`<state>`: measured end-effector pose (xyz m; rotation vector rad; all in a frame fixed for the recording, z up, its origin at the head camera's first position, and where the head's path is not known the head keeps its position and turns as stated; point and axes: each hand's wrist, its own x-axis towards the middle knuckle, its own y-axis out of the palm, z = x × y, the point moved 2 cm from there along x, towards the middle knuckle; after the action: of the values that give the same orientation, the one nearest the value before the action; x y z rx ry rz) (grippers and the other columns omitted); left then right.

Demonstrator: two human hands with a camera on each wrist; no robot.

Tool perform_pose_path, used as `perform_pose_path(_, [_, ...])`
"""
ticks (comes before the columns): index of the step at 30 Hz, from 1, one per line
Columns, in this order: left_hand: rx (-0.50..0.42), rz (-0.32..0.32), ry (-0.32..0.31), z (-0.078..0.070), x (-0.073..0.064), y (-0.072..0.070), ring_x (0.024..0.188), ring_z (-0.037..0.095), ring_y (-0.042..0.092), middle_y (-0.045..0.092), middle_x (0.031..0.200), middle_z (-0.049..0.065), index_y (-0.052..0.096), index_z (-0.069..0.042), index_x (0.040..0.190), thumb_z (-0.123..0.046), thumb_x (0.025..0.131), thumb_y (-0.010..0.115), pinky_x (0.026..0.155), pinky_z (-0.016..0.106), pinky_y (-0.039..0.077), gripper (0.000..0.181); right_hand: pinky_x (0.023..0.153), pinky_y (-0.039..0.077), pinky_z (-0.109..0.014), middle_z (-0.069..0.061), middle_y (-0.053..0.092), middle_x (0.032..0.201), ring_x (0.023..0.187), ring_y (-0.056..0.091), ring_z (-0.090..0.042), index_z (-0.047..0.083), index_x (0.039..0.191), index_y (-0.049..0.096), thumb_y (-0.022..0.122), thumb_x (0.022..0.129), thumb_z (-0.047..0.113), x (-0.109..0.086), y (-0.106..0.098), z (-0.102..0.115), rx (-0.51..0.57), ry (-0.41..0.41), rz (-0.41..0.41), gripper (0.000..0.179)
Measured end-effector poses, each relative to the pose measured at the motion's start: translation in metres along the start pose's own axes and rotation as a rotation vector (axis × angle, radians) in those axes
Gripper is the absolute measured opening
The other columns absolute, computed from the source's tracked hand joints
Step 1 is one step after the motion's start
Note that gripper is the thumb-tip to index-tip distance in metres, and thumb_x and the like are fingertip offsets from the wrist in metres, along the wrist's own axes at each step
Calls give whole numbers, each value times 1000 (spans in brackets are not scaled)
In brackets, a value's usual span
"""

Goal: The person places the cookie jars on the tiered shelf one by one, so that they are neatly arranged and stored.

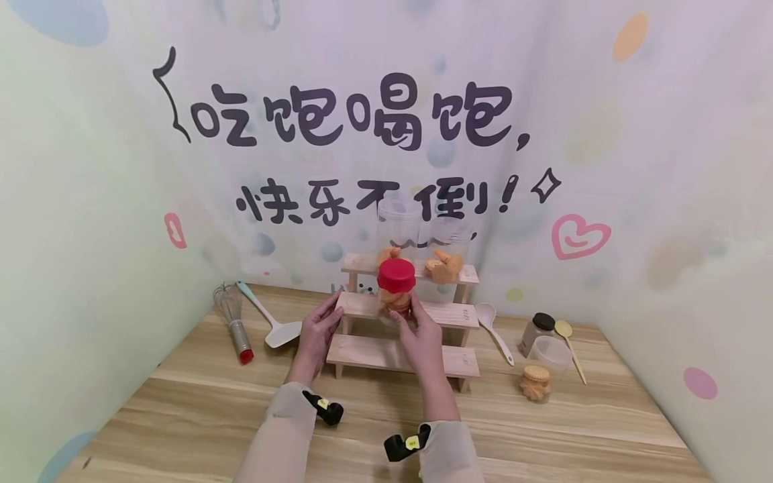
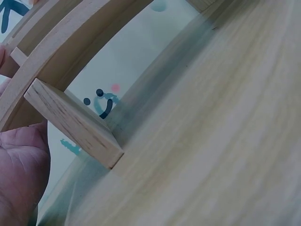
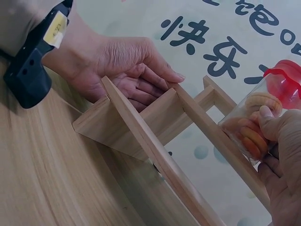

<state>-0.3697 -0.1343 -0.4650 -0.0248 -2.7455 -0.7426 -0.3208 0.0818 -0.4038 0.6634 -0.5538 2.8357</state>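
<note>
My right hand (image 1: 421,339) holds a clear jar of cookies (image 1: 395,303) with a red lid (image 1: 396,274), its thumb across the front. The jar stands upright at the middle step of a three-step wooden stand (image 1: 386,352); whether its base bears on the step I cannot tell. In the right wrist view the jar (image 3: 254,125) shows several cookies inside. My left hand (image 1: 315,335) rests against the stand's left end, its thumb at the middle step's edge in the right wrist view. Part of its palm shows in the left wrist view.
On the top step stand two clear jars with cookies, one left (image 1: 392,231) and one right (image 1: 448,251). Left lie a whisk (image 1: 235,322) and a spatula (image 1: 272,318). Right are a white spoon (image 1: 495,335), a black-lidded jar (image 1: 537,333), a cookie jar (image 1: 546,369) and a yellow spoon (image 1: 570,345).
</note>
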Motion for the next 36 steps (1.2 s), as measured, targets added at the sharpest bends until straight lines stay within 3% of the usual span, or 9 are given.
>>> perform_pose_path(19, [-20,3,3,-1,-1,1,141,16,41,45,154,12,48,1,146,-3,96,65,107,22,42,54,107,46,-41,-15,49,150,135,51,-28,5,150,45,77,91,31,-1,-4,5,122,-13,14,73])
perform_pose_path(23, [-13,-1,-3,-1,-1,1,141,16,42,46,153,11,49,1,146,-4,95,66,108,23,41,54,109,44,-41,-10,49,151,137,49,-26,9,152,44,75,92,36,0,-6,8,142,10,6,73])
perform_pose_path(30, [-10,-3,-7,-2,-1,1,141,16,42,45,154,11,49,0,146,-5,95,67,109,25,40,54,105,48,-47,0,51,150,134,52,-27,17,149,50,72,92,43,2,-12,14,97,-30,-20,66])
perform_pose_path(36, [-6,-16,-15,2,-1,0,137,13,46,44,154,13,49,1,146,-5,95,66,106,22,43,54,108,43,-53,3,47,153,136,48,-28,18,153,44,67,93,53,2,-25,24,-2,-48,-1,73])
